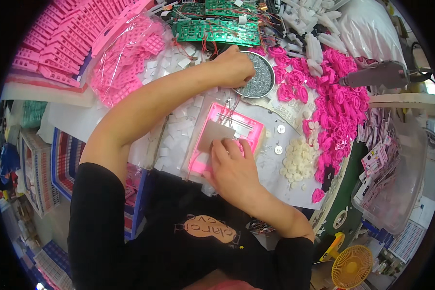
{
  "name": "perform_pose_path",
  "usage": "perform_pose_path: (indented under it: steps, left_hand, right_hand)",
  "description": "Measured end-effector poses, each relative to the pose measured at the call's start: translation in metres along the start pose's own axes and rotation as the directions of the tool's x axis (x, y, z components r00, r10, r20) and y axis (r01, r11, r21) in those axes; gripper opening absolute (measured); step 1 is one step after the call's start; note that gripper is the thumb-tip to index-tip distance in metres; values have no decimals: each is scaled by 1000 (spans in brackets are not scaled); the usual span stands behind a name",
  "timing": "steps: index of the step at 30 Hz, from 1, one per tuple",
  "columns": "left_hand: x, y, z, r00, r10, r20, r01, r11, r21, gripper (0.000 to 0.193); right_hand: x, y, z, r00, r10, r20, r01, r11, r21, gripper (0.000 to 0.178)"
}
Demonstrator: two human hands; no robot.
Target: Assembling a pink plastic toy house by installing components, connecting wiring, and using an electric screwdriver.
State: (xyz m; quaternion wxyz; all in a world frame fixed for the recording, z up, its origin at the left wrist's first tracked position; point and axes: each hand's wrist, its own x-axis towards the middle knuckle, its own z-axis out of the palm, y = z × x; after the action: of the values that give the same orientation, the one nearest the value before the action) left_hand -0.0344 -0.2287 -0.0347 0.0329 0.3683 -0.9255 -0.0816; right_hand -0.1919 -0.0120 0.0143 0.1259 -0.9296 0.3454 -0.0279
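While the right hand (234, 171) presses flat fingers on the pink panel (229, 133), the left hand (237, 65), fingers pinched in the screw dish (256, 77), might spill screws.

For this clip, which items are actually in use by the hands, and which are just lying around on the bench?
In use:
- left hand reaching into the round dish of small metal parts
- right hand pressing on the pink square housing
- grey plate on the housing

Lying about:
- green circuit boards
- pink round parts
- white discs
- yellow fan
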Motion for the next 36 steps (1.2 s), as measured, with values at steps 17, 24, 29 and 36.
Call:
perform_pose_path:
  steps: [17,24,29,36]
  left_hand:
    - [9,-11,6,958,-96,-269,140,979,149,14]
    - [-69,42,-24,892,-111,-438,19,977,-211,7]
    - [-148,122,-6,931,-126,-342,-37,902,-431,9]
    - [-160,139,8,851,-210,-481,-52,878,-476,16]
  right_hand:
    - [-16,132,-103,169,207,-964,-174,969,177,39]
    - [1,157,-110,756,431,-492,324,408,854,59]
    - [18,91,-67,848,279,-451,439,109,892,41]
    - [11,31,-53,785,246,-569,593,-29,805,31]
